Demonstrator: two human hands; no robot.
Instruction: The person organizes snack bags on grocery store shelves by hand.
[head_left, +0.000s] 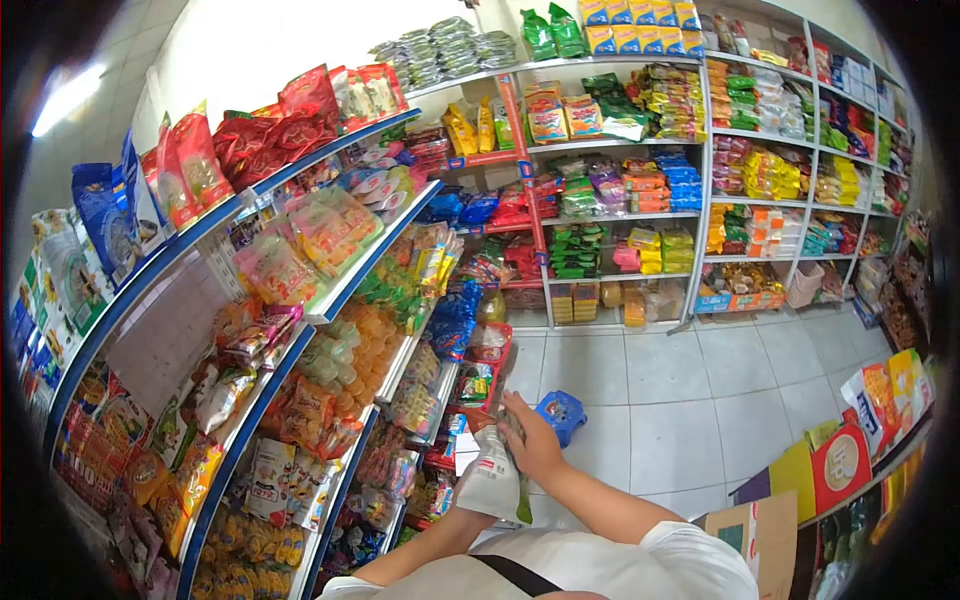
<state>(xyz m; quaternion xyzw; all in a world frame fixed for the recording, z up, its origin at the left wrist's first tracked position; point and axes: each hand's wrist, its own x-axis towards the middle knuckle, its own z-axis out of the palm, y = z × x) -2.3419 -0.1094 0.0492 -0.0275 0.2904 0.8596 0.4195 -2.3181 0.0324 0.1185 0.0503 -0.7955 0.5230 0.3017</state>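
Note:
A white plastic packet with a small red print and a narrow, gathered upper end is in front of my body, beside the lower shelves. My right hand is closed along the packet's upper right side, its fingers partly hidden. From the lower left my left forearm reaches the packet's lower part, which covers the hand and its fingers. Just beyond the packet, a red tray with wrapped goods is at the end of the low shelf. A green bit shows below my right wrist.
Tiered shelves of bagged snacks and jelly cups stand close on my left. Wall shelves hold colourful packets ahead. A blue plastic stool stands on the white tiled floor. A cardboard box and display rack are on my right.

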